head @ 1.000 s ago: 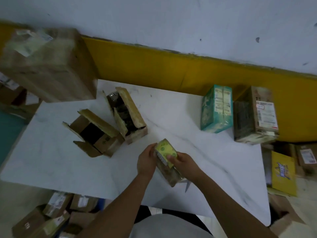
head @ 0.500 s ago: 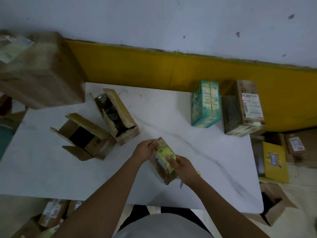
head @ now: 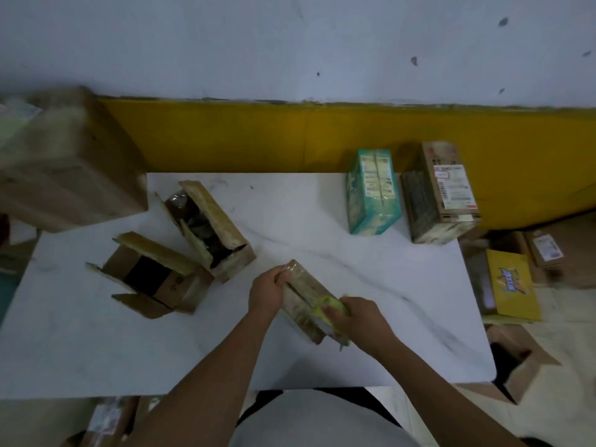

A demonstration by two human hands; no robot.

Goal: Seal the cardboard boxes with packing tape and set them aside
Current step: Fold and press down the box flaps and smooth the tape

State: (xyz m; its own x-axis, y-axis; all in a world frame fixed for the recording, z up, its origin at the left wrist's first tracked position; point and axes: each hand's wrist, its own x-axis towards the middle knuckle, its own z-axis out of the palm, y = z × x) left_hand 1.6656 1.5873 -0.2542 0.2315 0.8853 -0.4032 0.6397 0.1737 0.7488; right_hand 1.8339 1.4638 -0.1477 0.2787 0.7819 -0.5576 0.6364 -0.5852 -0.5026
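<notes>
Cardboard box, stiff, probably light: left hand grips its far end, right hand clamps yellow tape dispenser.

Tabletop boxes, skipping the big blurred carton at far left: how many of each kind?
Open-flapped brown cardboard boxes: 2
Teal printed carton: 1
Closed brown cardboard box with white shipping label: 1
Small brown cardboard box at front: 1
Total: 5
</notes>
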